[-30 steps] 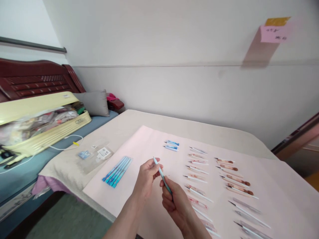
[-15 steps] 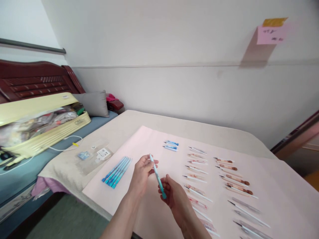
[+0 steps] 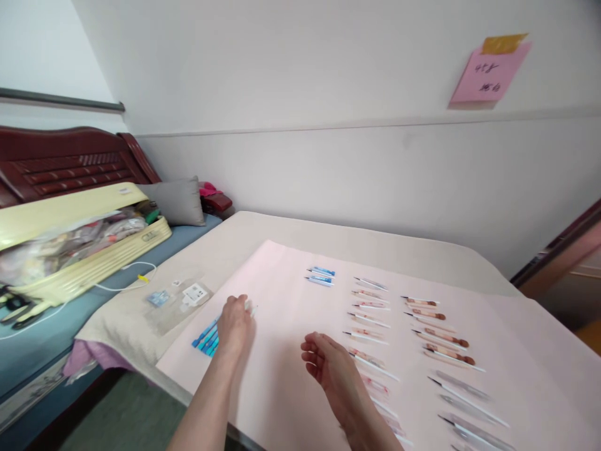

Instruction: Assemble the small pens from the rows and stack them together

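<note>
My left hand (image 3: 237, 322) is closed at the left side of the pink sheet, over the upper part of a row of blue and teal pens (image 3: 206, 338). The pale end of a pen (image 3: 248, 306) shows at its fingertips; the rest of that pen is hidden by the hand. My right hand (image 3: 328, 363) hovers above the sheet's middle, fingers loosely bent and thumb apart, holding nothing. Beyond both hands lie a few blue pens with separated parts (image 3: 320, 275). Right of my right hand, a column of pinkish pens and white refills (image 3: 369, 335) is laid out.
The pink sheet (image 3: 282, 263) covers much of a cloth-topped table. Brown-topped pens (image 3: 451, 338) and grey ones (image 3: 469, 401) lie farther right. A clear plastic bag with labels (image 3: 181, 304) sits at left, near an open yellow case (image 3: 150, 235) on a bed. A pink note (image 3: 491, 75) hangs on the wall.
My left hand has moved left and down to the blue row with the pen, which both hands held before. My right hand has let go of it and stays near the middle.
</note>
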Demonstrator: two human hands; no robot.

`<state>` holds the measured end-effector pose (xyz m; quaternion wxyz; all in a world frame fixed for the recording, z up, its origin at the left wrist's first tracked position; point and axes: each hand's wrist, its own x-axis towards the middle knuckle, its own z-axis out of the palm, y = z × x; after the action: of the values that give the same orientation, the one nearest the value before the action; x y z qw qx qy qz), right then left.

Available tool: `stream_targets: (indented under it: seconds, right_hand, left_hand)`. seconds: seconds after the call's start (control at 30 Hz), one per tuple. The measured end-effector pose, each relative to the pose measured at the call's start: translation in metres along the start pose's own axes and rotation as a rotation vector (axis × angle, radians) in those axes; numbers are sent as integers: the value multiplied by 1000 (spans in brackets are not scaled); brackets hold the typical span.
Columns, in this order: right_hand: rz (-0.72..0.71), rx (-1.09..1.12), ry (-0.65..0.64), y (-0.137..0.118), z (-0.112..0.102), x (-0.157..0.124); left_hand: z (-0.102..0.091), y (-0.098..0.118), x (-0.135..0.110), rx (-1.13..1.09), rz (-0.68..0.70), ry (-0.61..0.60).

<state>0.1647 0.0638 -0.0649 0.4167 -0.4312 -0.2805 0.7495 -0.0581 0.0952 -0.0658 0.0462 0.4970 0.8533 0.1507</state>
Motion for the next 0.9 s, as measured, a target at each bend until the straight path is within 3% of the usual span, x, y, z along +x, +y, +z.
stream_targets:
  seconds: [0.1,0.33,0.63,0.73,0.9]
  right_hand:
    - [-8,25,15,-4,-4,0]
    - [-19,54,35,-9,-9,-1]
    - [-38,2,33,-7,-9,-1]
    - [-122,-208,71,-6,-13,4]
    - [-417,-854,214,-6,-26,18]
  left_hand:
    - [-9,-4,2,74,-45,62]
    - [4,-10,-3,164,-61,-162]
    - [4,-2,-1,114,-65,-119]
    - [5,15,-2,41,-9,-125]
    - [5,48,-16,-197,136,-112]
